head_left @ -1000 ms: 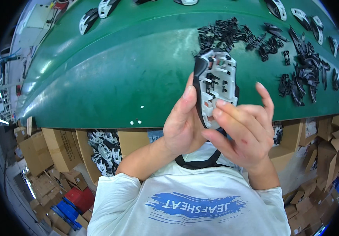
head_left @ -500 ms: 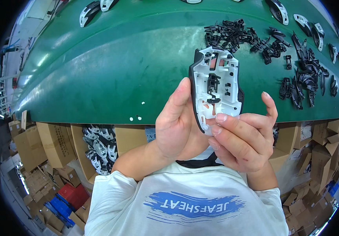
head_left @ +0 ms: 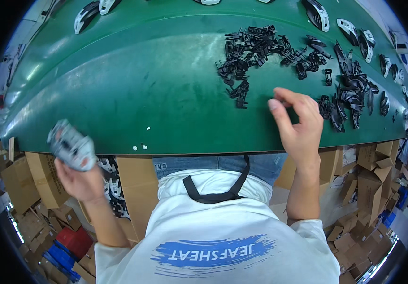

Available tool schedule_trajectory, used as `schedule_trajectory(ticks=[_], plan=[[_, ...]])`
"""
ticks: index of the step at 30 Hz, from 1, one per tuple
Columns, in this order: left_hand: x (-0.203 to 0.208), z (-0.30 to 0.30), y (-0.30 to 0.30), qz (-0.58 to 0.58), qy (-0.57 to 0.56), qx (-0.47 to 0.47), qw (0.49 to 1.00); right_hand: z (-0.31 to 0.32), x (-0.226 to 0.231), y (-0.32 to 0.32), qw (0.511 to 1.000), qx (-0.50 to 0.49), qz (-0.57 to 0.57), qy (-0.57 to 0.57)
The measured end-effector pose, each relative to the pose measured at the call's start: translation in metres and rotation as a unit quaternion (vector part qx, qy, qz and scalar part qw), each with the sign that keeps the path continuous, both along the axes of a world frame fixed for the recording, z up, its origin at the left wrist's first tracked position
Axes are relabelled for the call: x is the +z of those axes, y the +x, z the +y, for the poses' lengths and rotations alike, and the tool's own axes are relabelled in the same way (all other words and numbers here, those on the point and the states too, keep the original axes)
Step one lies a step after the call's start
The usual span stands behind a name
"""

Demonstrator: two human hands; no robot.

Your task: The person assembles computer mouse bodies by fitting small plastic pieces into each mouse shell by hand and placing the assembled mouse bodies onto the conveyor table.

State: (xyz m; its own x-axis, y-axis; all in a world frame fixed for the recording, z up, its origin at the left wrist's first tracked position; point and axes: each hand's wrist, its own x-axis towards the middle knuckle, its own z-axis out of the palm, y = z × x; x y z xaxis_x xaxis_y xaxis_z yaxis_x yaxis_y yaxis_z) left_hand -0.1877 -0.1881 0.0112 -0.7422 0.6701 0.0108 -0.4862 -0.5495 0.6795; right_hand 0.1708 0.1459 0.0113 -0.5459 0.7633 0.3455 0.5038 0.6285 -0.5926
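Observation:
Far out to the left, my left hand (head_left: 83,183) grips a white and black plastic computer mouse shell (head_left: 71,146) by its lower end. The shell is tilted and blurred by motion, its hollow inner side partly showing, over the table's front left edge. Above the front of the green table, my right hand (head_left: 302,127) has loosely bent fingers and a gap between thumb and forefinger. Nothing shows in it. Closest to that hand are a heap of small black plastic clips (head_left: 249,49) and a pile of curved black side pieces (head_left: 353,92).
More white and black shells (head_left: 317,16) stand along the far and right sides of the green table (head_left: 156,75). Small white bits (head_left: 135,148) lie near its front edge. Below, an open cardboard box (head_left: 133,189) holds several shells; other cartons (head_left: 372,189) stand at right.
The hands have parted. My left hand has carried the shell from the middle to the far left; my right hand has let go of it and risen slightly, uncovering more black clips.

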Motion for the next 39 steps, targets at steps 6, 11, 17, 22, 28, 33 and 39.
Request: schedule_trajectory(ticks=[6, 11, 17, 22, 28, 33, 39], plan=[[-0.043, -0.221, -0.046, 0.242, -0.541, 0.391, 0.704, -0.016, -0.007, -0.036, 0.996, 0.067, -0.062, 0.015], [-0.107, -0.311, -0.037, 0.317, -0.767, 0.268, 0.489, -0.013, -0.007, -0.04, 0.996, 0.056, -0.063, 0.03], [-0.134, -0.32, -0.026, 0.347, -0.847, 0.159, 0.37, -0.001, -0.009, -0.003, 0.972, -0.037, 0.048, -0.226], [-0.086, -0.244, -0.097, 0.432, -0.697, 0.434, 0.373, 0.014, -0.01, 0.024, 0.979, -0.063, 0.042, -0.19], [-0.01, 0.065, -0.209, 0.506, -0.426, 0.31, 0.683, 0.016, -0.018, 0.027, 0.994, -0.086, 0.025, -0.055], [-0.02, 0.231, -0.272, 0.663, -0.449, 0.226, 0.554, 0.014, -0.006, 0.021, 0.997, -0.077, 0.004, 0.02], [-0.033, 0.242, -0.299, 0.621, -0.562, 0.146, 0.526, -0.005, -0.02, 0.05, 0.986, -0.106, 0.073, -0.103]])
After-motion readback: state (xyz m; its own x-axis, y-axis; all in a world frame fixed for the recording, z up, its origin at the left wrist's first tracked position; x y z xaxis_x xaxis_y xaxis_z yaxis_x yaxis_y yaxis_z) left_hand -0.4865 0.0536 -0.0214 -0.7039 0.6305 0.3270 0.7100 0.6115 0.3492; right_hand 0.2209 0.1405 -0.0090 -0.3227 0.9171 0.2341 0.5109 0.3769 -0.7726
